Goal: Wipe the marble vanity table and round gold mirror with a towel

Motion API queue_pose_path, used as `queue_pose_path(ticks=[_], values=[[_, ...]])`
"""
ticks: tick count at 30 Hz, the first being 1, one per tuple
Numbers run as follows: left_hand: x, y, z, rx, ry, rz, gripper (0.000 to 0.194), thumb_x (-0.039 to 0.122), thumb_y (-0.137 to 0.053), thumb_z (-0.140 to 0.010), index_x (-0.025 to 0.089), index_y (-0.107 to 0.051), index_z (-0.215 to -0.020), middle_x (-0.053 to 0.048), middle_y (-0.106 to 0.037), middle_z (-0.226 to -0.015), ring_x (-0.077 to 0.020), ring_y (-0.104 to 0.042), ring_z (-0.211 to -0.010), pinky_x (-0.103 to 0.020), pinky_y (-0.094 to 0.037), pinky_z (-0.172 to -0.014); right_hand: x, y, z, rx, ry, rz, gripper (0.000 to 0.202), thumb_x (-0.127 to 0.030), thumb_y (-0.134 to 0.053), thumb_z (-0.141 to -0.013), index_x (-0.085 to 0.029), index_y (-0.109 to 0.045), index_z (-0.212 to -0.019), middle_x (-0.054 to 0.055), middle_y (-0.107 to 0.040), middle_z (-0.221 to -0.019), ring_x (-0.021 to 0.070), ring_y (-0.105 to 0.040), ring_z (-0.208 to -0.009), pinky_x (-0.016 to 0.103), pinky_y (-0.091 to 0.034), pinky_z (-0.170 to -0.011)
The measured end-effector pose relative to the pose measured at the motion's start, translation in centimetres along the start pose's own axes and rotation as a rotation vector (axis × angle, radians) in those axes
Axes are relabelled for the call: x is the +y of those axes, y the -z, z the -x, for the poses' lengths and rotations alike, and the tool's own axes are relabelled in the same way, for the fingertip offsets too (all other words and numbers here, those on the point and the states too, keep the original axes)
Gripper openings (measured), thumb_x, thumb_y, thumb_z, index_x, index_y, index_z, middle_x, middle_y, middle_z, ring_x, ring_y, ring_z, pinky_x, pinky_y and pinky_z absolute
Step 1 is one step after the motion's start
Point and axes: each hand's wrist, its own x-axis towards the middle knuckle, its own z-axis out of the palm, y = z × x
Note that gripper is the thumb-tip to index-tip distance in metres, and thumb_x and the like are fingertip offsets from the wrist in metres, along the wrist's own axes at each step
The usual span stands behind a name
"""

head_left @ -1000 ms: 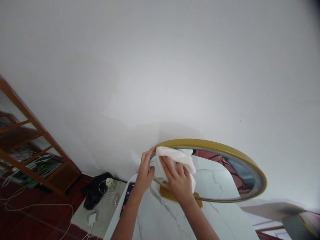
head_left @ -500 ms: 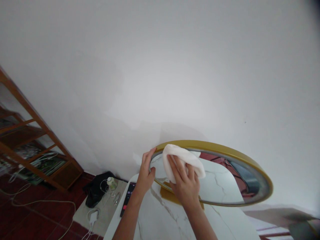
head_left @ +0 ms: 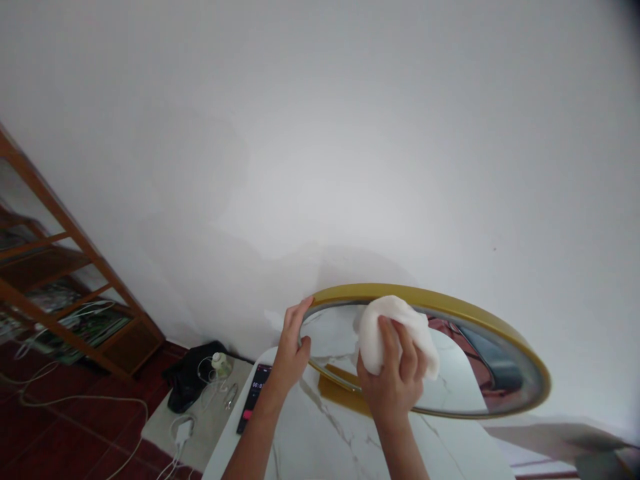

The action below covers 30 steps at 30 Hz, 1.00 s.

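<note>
A round mirror [head_left: 333, 331] in a gold frame stands on a white marble-patterned table [head_left: 320, 443], resting on a gold base [head_left: 343, 393]. My left hand [head_left: 294, 347] grips the left edge of the mirror's frame, its fingers around the rim. With its fingers bent, my right hand [head_left: 395, 380] presses a white cloth [head_left: 373, 337] against the glass, left of the mirror's middle. The cloth is bunched and covers part of the glass. The tabletop and some dark red and blue-grey shapes are reflected in the mirror.
A phone [head_left: 253, 393] with a timer on its screen lies at the table's left edge. Left of it, a low pale surface [head_left: 207, 433] holds a black bag [head_left: 193, 383], a small bottle [head_left: 221, 363] and white cables. A wooden shelf [head_left: 75, 267] leans at far left; behind is a white wall [head_left: 320, 133].
My right hand has slid the cloth to the right across the glass, and its fingers are more bent. My left hand has stayed on the frame's left edge.
</note>
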Motion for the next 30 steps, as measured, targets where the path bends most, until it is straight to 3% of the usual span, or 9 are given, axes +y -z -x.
queue_pose_path(ticks=[6, 10, 12, 17, 19, 25, 27, 30], values=[[0.1, -0.3, 0.0, 0.026, 0.001, 0.013, 0.081, -0.002, -0.037, -0.064, 0.029, -0.035, -0.138, -0.003, -0.041, -0.132, -0.0197, -0.035, -0.129, -0.043, -0.022, -0.114, -0.5, 0.3, -0.4, -0.208, 0.196, 0.039, 0.068, -0.019, -0.056, -0.076, -0.031, -0.036, -0.140, 0.001, -0.050, -0.133, 0.0276, -0.050, -0.100, 0.040, -0.044, -0.087], [0.0, -0.2, 0.0, 0.018, -0.007, 0.017, 0.080, -0.002, -0.037, -0.064, 0.029, -0.036, -0.138, -0.003, -0.041, -0.132, -0.0195, -0.035, -0.128, -0.043, -0.022, -0.114, -0.7, 0.6, -0.9, -0.103, 0.083, 0.087, 0.070, -0.022, -0.057, -0.076, -0.029, -0.033, -0.142, 0.005, -0.045, -0.137, 0.0299, -0.049, -0.104, 0.042, -0.045, -0.086], [0.0, -0.3, 0.0, 0.007, -0.010, 0.016, 0.080, -0.002, -0.037, -0.065, 0.029, -0.035, -0.139, -0.004, -0.040, -0.132, -0.0195, -0.034, -0.129, -0.043, -0.022, -0.114, -0.9, 0.7, -1.1, -0.113, 0.058, 0.101, 0.072, -0.022, -0.058, -0.075, -0.028, -0.033, -0.142, 0.005, -0.043, -0.140, 0.0303, -0.048, -0.104, 0.042, -0.045, -0.085], [0.0, -0.5, 0.0, 0.014, -0.010, 0.007, 0.075, 0.000, -0.039, -0.069, 0.028, -0.035, -0.138, -0.004, -0.040, -0.131, -0.0201, -0.035, -0.128, -0.043, -0.023, -0.113, -1.2, 0.8, -0.9, -0.330, 0.216, 0.109, 0.080, -0.016, -0.061, -0.068, -0.030, -0.032, -0.142, -0.002, -0.043, -0.141, 0.0283, -0.049, -0.099, 0.039, -0.045, -0.083], [0.0, -0.4, -0.1, 0.015, -0.015, 0.004, 0.074, 0.000, -0.039, -0.070, 0.028, -0.035, -0.138, -0.004, -0.040, -0.132, -0.0202, -0.035, -0.128, -0.043, -0.024, -0.112, -1.2, 0.9, -0.9, -0.320, 0.205, 0.118, 0.080, -0.016, -0.061, -0.069, -0.031, -0.033, -0.142, -0.003, -0.044, -0.141, 0.0284, -0.049, -0.100, 0.039, -0.045, -0.083], [0.2, 0.0, 0.0, 0.005, -0.002, -0.002, 0.081, -0.003, -0.037, -0.066, 0.029, -0.031, -0.140, -0.004, -0.039, -0.132, -0.0187, -0.033, -0.129, -0.042, -0.021, -0.114, -1.1, 0.8, -1.2, -0.097, -0.019, 0.097, 0.073, -0.020, -0.058, -0.076, -0.027, -0.030, -0.143, 0.007, -0.042, -0.140, 0.0303, -0.048, -0.107, 0.042, -0.045, -0.087], [0.3, -0.1, 0.0, 0.010, 0.000, -0.003, 0.082, -0.003, -0.037, -0.065, 0.029, -0.031, -0.140, -0.004, -0.038, -0.133, -0.0187, -0.033, -0.129, -0.042, -0.020, -0.114, -1.3, 0.8, -1.2, -0.125, -0.009, 0.080, 0.074, -0.021, -0.058, -0.076, -0.026, -0.029, -0.144, 0.007, -0.042, -0.140, 0.0300, -0.049, -0.106, 0.043, -0.045, -0.087], [0.2, -0.3, 0.0, 0.025, 0.000, -0.009, 0.082, -0.003, -0.037, -0.064, 0.028, -0.032, -0.140, -0.004, -0.039, -0.133, -0.0193, -0.033, -0.129, -0.043, -0.021, -0.114, -1.7, 0.8, -1.3, -0.282, 0.139, 0.067, 0.077, -0.019, -0.058, -0.073, -0.029, -0.029, -0.143, 0.002, -0.042, -0.141, 0.0289, -0.049, -0.102, 0.040, -0.046, -0.083]])
